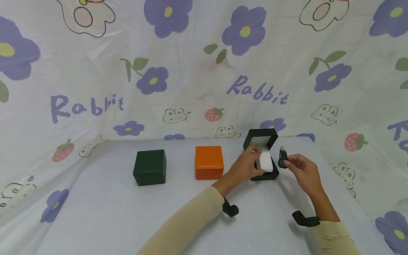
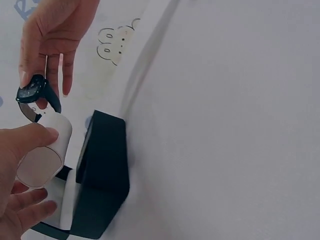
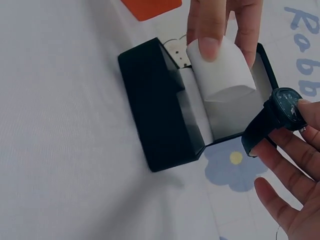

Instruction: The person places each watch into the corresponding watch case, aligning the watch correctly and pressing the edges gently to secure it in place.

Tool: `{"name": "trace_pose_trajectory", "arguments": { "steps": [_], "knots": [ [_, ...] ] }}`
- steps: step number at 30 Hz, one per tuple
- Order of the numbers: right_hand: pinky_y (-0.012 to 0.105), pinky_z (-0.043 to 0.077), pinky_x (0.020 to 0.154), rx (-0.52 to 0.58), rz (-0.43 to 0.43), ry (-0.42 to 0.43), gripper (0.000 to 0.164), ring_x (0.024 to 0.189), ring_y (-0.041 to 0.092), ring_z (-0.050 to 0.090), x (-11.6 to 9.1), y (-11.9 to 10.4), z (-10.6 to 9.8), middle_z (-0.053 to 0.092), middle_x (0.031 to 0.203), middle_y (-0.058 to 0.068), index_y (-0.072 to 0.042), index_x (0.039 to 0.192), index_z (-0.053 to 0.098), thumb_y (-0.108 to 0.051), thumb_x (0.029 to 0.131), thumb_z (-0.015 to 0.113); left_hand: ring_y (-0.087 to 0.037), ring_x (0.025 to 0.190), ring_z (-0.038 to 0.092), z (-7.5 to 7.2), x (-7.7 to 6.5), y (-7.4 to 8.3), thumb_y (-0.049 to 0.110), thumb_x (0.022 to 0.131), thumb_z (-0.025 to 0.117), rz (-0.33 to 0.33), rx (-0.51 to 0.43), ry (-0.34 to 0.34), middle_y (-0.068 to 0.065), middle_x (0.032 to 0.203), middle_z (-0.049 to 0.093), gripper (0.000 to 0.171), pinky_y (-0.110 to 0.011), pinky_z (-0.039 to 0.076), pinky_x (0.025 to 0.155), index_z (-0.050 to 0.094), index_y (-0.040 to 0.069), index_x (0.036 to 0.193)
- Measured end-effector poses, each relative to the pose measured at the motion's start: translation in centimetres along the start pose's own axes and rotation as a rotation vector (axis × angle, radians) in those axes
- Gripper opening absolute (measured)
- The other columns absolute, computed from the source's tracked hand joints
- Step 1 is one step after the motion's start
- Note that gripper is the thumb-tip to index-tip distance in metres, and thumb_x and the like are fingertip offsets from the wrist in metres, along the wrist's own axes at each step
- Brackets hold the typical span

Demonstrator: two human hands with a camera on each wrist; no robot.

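Observation:
A black box (image 1: 260, 132) stands with its lid raised at the right of the table, its lining pale. Just above its base my left hand (image 1: 243, 165) pinches a white watch cushion (image 3: 222, 72) between thumb and fingers. To the right of the box, my right hand (image 1: 304, 173) holds a black wristwatch (image 1: 282, 158) by its case, the dark strap hanging in a curve. In the left wrist view the watch (image 2: 32, 90) appears close beside one end of the cushion (image 2: 61, 131). The strap is not around the cushion.
An orange box (image 1: 209, 163) sits closed left of the black one. Farther left is a closed dark green box (image 1: 149, 168). A white cloth covers the table (image 1: 127, 216), and a flowered curtain (image 1: 191, 71) hangs behind it.

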State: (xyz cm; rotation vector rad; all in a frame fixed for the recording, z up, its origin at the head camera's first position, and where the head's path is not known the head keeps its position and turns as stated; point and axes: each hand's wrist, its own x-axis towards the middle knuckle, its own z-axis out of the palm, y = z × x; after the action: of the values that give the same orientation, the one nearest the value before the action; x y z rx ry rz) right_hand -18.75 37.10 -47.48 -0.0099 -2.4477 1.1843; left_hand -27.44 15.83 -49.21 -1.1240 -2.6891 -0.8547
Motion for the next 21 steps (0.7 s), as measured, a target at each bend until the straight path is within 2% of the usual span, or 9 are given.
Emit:
{"name": "trace_pose_trajectory", "arguments": {
  "steps": [6, 10, 14, 18, 21],
  "knots": [
    [0.003, 0.048, 0.08, 0.036, 0.01, 0.015, 0.02, 0.09, -0.012, 0.06, -0.1, -0.9, 0.5, 0.071, 0.107, 0.022, 0.008, 0.111, 0.067, -0.008, 0.098, 0.067, -0.013, 0.112, 0.057, -1.1, -0.8, -0.2, 0.039, 0.082, 0.086, 0.012, -0.112, 0.044, -0.004, 0.139, 0.049, 0.074, -0.015, 0.049, 0.097, 0.058, 0.01, 0.144],
    [0.004, 0.047, 0.08, 0.029, 0.008, 0.011, 0.02, 0.09, -0.012, 0.059, -0.1, -1.7, 0.9, 0.071, 0.105, 0.019, 0.008, 0.111, 0.067, -0.008, 0.099, 0.067, -0.012, 0.113, 0.057, -2.2, -1.6, -0.7, 0.03, 0.082, 0.088, 0.033, -0.22, 0.067, -0.006, 0.14, 0.046, 0.073, -0.009, 0.049, 0.09, 0.057, 0.007, 0.144],
    [0.005, 0.047, 0.08, 0.021, 0.001, 0.004, 0.02, 0.089, -0.012, 0.06, -0.3, -2.6, 1.1, 0.071, 0.102, 0.014, 0.006, 0.111, 0.068, -0.01, 0.099, 0.067, -0.015, 0.113, 0.057, -3.6, -2.6, -0.9, 0.018, 0.079, 0.09, 0.061, -0.351, 0.101, -0.01, 0.14, 0.045, 0.073, -0.008, 0.052, 0.083, 0.057, 0.002, 0.143],
    [0.005, 0.048, 0.08, 0.063, -0.012, 0.001, 0.02, 0.088, -0.008, 0.062, -0.2, -3.3, 1.4, 0.072, 0.101, 0.012, 0.004, 0.112, 0.068, -0.011, 0.098, 0.068, -0.016, 0.114, 0.055, -4.9, -3.6, -0.8, 0.015, 0.078, 0.09, 0.067, -0.426, 0.137, -0.011, 0.139, 0.046, 0.074, -0.008, 0.053, 0.079, 0.057, 0.005, 0.144],
    [0.006, 0.049, 0.08, 0.105, -0.025, -0.006, 0.02, 0.088, -0.005, 0.064, -0.3, -4.1, 1.6, 0.072, 0.098, 0.007, 0.003, 0.112, 0.068, -0.011, 0.098, 0.069, -0.018, 0.116, 0.056, -5.9, -4.5, -0.8, 0.013, 0.077, 0.09, 0.043, -0.501, 0.16, -0.01, 0.139, 0.047, 0.076, -0.01, 0.055, 0.075, 0.057, 0.008, 0.145]
  ]
}}
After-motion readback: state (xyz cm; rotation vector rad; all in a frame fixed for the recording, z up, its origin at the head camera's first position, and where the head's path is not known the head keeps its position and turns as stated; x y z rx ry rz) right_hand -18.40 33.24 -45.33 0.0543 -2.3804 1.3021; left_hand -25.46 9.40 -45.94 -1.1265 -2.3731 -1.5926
